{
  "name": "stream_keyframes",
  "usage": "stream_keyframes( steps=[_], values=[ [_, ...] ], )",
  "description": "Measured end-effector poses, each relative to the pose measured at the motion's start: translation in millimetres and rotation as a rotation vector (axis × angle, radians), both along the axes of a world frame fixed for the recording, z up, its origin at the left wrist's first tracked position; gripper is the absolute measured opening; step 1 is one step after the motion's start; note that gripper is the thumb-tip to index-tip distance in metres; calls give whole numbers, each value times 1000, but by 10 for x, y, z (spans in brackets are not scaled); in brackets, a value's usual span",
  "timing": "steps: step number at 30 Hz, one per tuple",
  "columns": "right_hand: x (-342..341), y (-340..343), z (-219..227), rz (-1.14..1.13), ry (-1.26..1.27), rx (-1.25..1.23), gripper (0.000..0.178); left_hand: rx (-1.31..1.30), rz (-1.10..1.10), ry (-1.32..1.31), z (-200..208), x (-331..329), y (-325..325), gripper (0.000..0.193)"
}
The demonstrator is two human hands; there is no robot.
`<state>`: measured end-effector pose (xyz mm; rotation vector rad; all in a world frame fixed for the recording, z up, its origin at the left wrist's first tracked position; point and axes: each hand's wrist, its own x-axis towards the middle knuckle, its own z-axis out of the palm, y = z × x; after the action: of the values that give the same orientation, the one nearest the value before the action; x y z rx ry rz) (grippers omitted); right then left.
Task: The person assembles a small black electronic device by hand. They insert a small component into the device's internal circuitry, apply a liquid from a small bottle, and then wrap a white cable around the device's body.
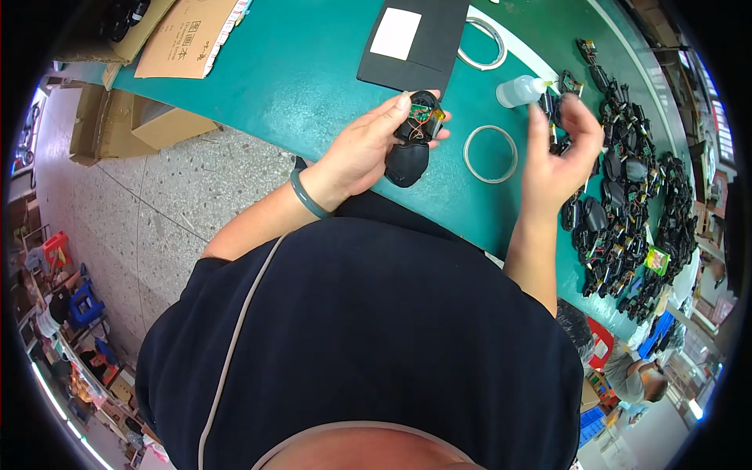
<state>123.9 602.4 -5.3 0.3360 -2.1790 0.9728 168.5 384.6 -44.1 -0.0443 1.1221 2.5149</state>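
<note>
My left hand (356, 153) is closed around an opened black computer mouse (406, 165) above the near edge of the green table. The mouse's two shell halves are spread apart, and a green circuit board (418, 112) with thin wires and a yellow part shows in the upper one. My right hand (558, 168) is raised on the right, thumb and curved fingers apart, with nothing visible between them. Just beyond its thumb lies a translucent squeeze bottle (517, 92) with a narrow tip. A pale ring (468, 160) rests on the table between my hands.
Many opened black mice (619, 188) are heaped along the right side of the table (305, 66). Farther back are a black folder (427, 47) with a white paper, another ring (501, 55) and a brown paper sheet (184, 39). Cardboard boxes (94, 129) stand at the left.
</note>
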Motion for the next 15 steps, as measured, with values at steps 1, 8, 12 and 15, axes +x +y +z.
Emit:
stream_keyframes(
  steps=[1,8,12,15],
  values=[
    [43,-92,62,158,-4,155,41,-11,-9,10,-3,10,-3,47],
    [58,-543,-25,475,-243,234,21,-56,11,65,39,47,33,44],
    [43,-517,-87,473,-237,180,17,-22,6,40,49,47,44,41],
    [93,-536,-125,441,-87,323,17,-11,44,3,43,45,55,41]
  ],
)
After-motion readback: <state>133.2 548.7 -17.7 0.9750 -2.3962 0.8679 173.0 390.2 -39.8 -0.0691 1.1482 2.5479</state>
